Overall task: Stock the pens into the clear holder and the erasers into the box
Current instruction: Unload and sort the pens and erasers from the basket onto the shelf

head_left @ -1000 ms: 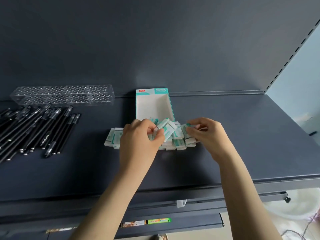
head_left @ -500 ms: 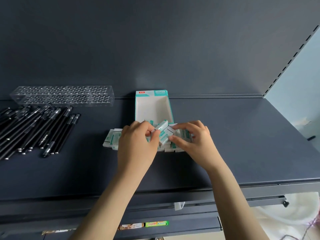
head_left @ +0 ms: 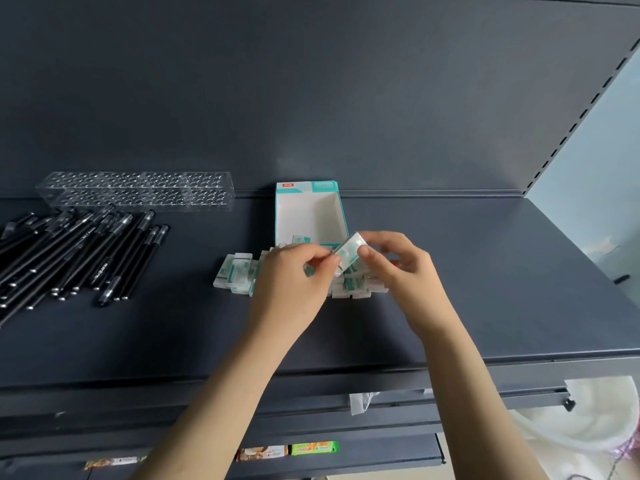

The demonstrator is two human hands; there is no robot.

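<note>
Left hand (head_left: 294,271): pinches the near end of one eraser (head_left: 349,252).
Right hand (head_left: 398,268): pinches its far end.
Tip: turn it flat, then seat it snugly in a back corner of the box (head_left: 311,209).

pens (head_left: 79,258) left; holder (head_left: 138,192) behind them; erasers (head_left: 239,277) before box (head_left: 308,213)

Black pens (head_left: 79,258) and erasers (head_left: 235,275) loose.
Pens fanned before the clear holder (head_left: 138,192); erasers heaped against the open box (head_left: 308,209).
</note>
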